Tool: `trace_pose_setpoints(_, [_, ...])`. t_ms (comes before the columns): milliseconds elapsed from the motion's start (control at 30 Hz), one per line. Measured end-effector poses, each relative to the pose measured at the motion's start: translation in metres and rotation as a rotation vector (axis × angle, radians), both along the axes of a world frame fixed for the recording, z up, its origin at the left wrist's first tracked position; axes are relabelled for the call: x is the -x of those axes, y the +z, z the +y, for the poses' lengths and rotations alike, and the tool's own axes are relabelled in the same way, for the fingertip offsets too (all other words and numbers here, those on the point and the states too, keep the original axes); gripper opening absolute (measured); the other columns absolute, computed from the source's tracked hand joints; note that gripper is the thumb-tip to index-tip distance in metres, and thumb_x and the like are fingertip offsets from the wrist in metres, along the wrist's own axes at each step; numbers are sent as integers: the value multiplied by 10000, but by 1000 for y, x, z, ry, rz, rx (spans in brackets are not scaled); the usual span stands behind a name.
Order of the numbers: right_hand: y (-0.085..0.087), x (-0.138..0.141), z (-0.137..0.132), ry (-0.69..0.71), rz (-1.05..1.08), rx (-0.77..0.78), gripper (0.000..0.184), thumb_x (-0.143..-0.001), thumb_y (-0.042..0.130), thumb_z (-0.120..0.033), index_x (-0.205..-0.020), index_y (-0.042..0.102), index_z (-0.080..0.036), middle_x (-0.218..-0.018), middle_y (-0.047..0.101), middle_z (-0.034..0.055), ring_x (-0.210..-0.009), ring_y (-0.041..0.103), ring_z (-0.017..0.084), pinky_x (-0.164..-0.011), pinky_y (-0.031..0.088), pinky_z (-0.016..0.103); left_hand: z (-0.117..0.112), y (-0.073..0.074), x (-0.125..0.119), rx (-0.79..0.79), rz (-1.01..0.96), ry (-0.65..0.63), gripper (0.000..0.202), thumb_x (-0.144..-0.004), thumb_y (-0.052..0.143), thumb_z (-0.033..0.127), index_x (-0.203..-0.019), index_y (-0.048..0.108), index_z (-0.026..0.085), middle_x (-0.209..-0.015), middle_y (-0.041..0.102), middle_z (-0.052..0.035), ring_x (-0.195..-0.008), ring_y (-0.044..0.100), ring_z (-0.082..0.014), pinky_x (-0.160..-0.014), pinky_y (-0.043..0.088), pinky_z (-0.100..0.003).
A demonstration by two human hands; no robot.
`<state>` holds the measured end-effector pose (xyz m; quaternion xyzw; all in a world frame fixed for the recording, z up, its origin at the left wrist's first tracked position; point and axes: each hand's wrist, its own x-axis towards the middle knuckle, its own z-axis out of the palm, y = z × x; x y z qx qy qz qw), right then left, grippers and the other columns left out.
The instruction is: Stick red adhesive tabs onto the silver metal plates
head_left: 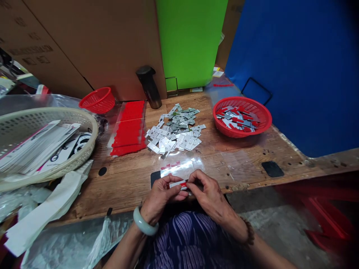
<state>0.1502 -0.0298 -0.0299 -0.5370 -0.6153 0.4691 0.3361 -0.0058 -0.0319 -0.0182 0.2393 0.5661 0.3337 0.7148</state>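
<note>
Wood bench (123,190), worn front edge. Behind it, L to ctr: tall brown cardboard (112,41) w/ faded print; then brt green panel (190,41); blue panel (297,71) at R. Grey floor (269,213) lower R, w/ blurry red furn. (329,220)

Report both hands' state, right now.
Left hand: closed, holding a small white-and-red piece.
Right hand: closed, pinching at the red end of that piece.

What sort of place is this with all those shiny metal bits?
Probably a small workshop: a heap of metal pieces lies on a wooden table, between red sheets and a filled red basket.
</note>
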Motion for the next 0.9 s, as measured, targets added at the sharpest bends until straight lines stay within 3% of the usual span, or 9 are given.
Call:
trace_pose_setpoints(167, [4, 2, -2, -22, 39, 73, 85, -773, 499, -113, -733, 527, -184, -731, 554, -19, -713, 513, 131, -673, 379, 245, -1, -2, 0, -59, 54, 3, 352, -682, 727, 239, -956, 556, 96, -675, 722, -97, -600, 683, -137, -615, 537, -202])
trace_pose_setpoints(400, [12, 2, 0, -39, 25, 12, 121, -767, 484, -91, -700, 509, -188, -754, 527, -12, -734, 500, 135, -683, 377, 249, -1, 3, -1, -86, 67, 25, 335, -664, 735, 235, -930, 574, 109, -663, 712, -62, -587, 677, -136, -622, 531, -220])
trace_pose_setpoints(900, [1, 3, 3, -17, -41, -33, 123, -809, 456, -93, -747, 489, -194, -721, 532, -20, -664, 489, 123, -621, 364, 244, 0, 4, 2, 5, 43, 12, 313, -705, 706, 186, -964, 554, 96, -671, 725, -124, -554, 678, -134, -580, 532, -187])
